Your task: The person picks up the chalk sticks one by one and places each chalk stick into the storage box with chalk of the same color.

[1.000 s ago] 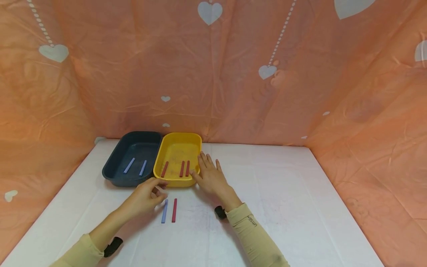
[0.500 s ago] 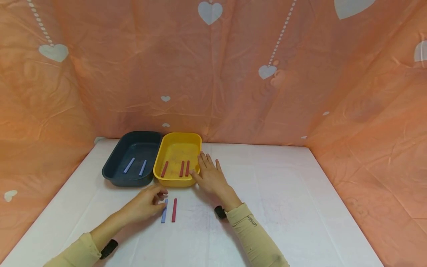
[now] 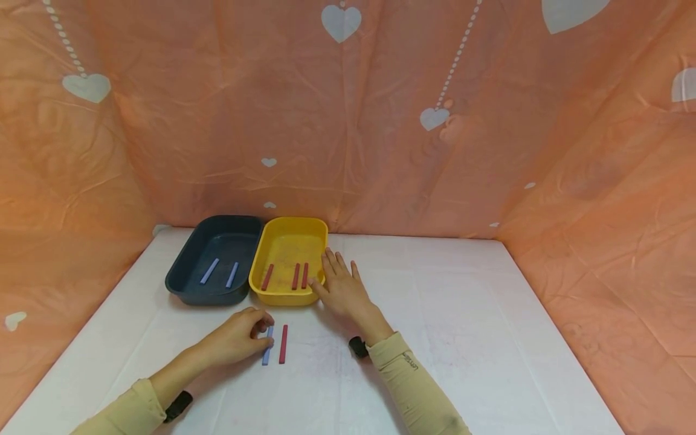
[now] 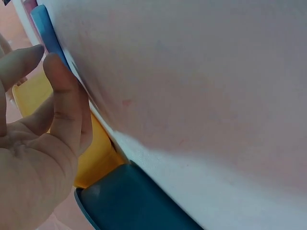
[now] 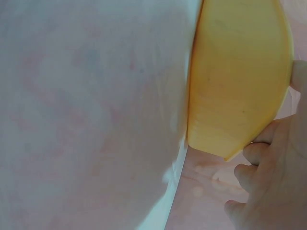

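Observation:
My left hand (image 3: 239,335) is low over the cloth, thumb and bent fingers around the upper half of a blue-violet stick (image 3: 265,357). Thumb tip and forefinger stand slightly apart right at the blue stick (image 4: 45,26) in the left wrist view. Beside it on the cloth lies a red stick (image 3: 283,344), parallel and untouched. My right hand (image 3: 345,290) rests with fairly straight, spread fingers on the right side of a yellow tray (image 3: 293,299), its thumb over the near right corner. The right wrist view shows fingertips at the yellow tray's (image 5: 240,81) rim.
A dark blue tray (image 3: 209,297) stands against the yellow one, with two blue-violet sticks (image 3: 209,272) inside. Three red sticks (image 3: 295,277) lie in the yellow tray. White cloth (image 3: 462,326) covers the table, and an orange curtain (image 3: 380,151) hangs around it.
My left hand has come down and toward me from the yellow tray's near edge, and its thumb and fingers have drawn closer around the blue-violet stick. My right hand stays in place.

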A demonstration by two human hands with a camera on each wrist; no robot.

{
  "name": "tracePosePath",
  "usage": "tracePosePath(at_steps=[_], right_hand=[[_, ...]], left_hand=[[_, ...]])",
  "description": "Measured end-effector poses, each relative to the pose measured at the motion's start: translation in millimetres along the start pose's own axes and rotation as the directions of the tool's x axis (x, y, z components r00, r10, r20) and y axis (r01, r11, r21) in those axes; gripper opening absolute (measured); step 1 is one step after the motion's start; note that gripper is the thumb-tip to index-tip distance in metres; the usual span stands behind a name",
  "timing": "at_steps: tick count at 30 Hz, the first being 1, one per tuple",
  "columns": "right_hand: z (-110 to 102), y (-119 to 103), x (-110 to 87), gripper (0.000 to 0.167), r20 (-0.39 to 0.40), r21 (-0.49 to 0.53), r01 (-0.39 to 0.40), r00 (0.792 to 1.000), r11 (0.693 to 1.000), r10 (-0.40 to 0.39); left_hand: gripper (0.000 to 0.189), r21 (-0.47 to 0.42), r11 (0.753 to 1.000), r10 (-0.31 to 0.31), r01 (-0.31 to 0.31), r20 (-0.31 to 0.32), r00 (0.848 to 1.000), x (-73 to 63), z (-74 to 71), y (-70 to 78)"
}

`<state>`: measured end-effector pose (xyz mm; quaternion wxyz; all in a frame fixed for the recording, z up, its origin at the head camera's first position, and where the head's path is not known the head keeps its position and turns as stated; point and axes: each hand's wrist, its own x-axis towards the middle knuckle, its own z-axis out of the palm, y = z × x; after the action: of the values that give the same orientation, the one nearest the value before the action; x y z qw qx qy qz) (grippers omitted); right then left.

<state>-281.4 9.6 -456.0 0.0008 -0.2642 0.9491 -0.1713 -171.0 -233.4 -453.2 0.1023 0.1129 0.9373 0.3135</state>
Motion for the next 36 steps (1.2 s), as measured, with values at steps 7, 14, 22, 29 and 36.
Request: tracePosePath(at_steps=[7, 14, 22, 29, 36], right_hand=[[0.9, 0.7, 0.0, 0.078, -0.006, -0.003, 0.002, 1.000, 1.000, -0.002], [1.4, 1.0, 0.2, 0.077, -0.010, 0.002, 0.005, 1.000, 1.000, -0.005], [0.9, 0.3, -0.7, 0.077, -0.008, 0.010, 0.007, 1.000, 1.000, -0.007], [-0.7, -0.6, -1.8, 0.077, -0.009, 0.014, 0.007, 1.000, 1.000, -0.007], [-0.7, -1.2, -0.8, 0.077, -0.012, 0.002, 0.002, 1.000, 1.000, -0.002]], left_hand=[[0.032, 0.004, 1.000, -0.006, 0.006, -0.003, 1.000, -0.2, -0.5, 2.7], [0.033, -0.028, 1.000, 0.004, -0.004, -0.011, 1.000, -0.1, -0.2, 2.2], [0.035, -0.087, 0.996, 0.030, -0.032, -0.025, 0.999, 1.1, 2.8, -0.4], [0.035, -0.133, 0.988, 0.073, -0.079, -0.045, 0.996, 0.6, 4.8, 1.8], [0.035, -0.198, 0.974, 0.100, -0.111, -0.064, 0.993, -0.8, 7.0, 4.5]])
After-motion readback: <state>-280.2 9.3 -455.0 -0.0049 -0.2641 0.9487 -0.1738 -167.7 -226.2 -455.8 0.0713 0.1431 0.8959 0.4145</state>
